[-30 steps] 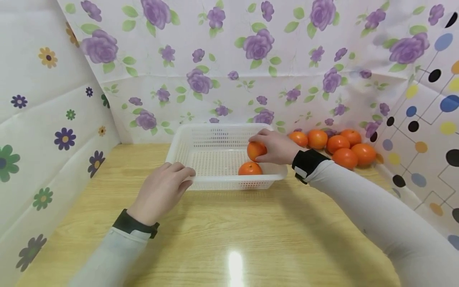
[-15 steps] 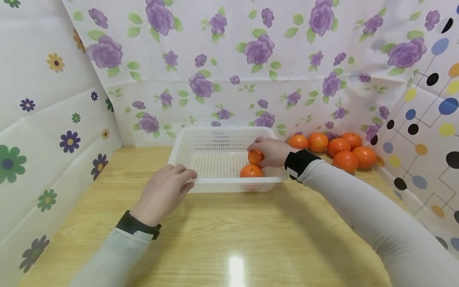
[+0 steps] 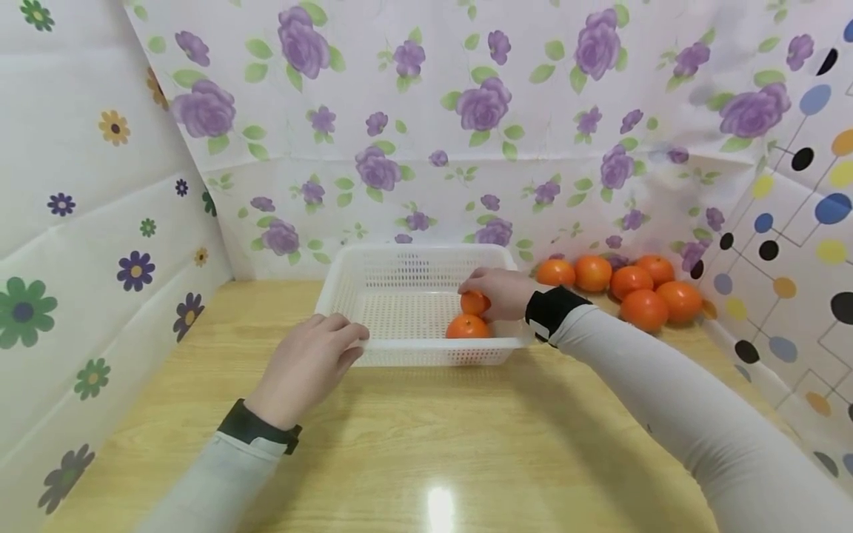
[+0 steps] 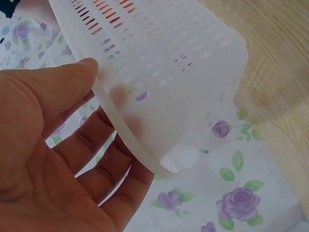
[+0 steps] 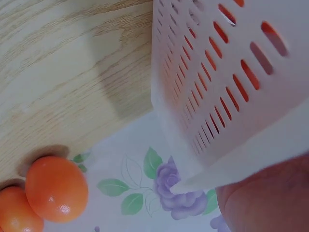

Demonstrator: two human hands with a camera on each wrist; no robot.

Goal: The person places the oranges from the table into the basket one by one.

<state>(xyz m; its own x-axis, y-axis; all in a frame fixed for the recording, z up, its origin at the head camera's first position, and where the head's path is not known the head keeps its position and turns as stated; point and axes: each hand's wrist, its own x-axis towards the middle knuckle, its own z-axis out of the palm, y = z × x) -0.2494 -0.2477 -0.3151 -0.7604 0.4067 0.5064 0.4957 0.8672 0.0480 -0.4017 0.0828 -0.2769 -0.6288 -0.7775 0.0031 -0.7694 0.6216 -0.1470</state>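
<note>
A white perforated plastic basket point(image 3: 400, 345) stands on the table. My left hand point(image 3: 308, 366) grips its near left corner; in the left wrist view the thumb point(image 4: 72, 79) is on the outer side of the rim and fingertips show faintly through the wall. Inside the basket's right end, my right hand point(image 3: 508, 292) holds an orange point(image 3: 474, 303). Another orange point(image 3: 468, 327) lies just below it by the front wall. The right wrist view has the basket's slotted wall point(image 5: 270, 92) hiding most of the right hand; only part of the palm shows.
Several oranges point(image 3: 645, 309) lie in a group on the wooden table point(image 3: 400, 429), right of the basket. A flowered cloth point(image 3: 373, 200) hangs behind the basket. Patterned cloth panels stand at left and right.
My right hand has lowered its orange further into the basket, near the other one. The left hand keeps its grip on the corner. The head view has tilted slightly upward.
</note>
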